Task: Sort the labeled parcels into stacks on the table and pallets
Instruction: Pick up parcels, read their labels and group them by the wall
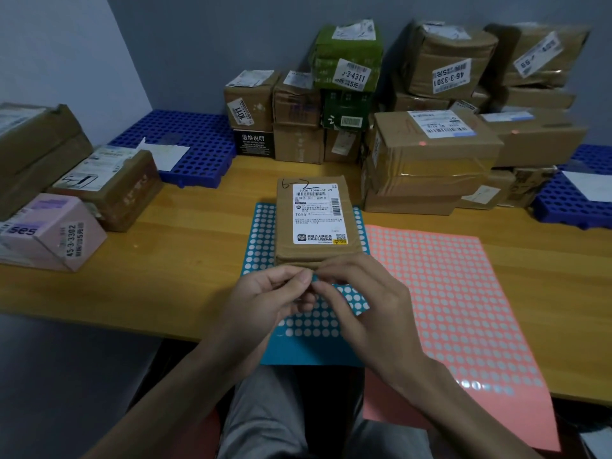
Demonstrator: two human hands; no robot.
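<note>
A flat brown parcel [316, 220] with a white shipping label and "6-2" handwritten on top lies on a blue sticker sheet [261, 233] in the middle of the wooden table [185, 260]. Just in front of it my left hand [268, 303] and my right hand [367, 303] meet fingertip to fingertip, together pinching a small blue sticker [314, 279] over the sheet. A pink sticker sheet [463, 309] lies to the right, hanging over the table's front edge.
Brown and green parcels [347, 61] are stacked along the back wall, more brown boxes [430, 160] at the right. A pink box [53, 233] and brown boxes [109, 187] sit at the left. Blue pallets lie at the back left [198, 140] and far right [576, 200].
</note>
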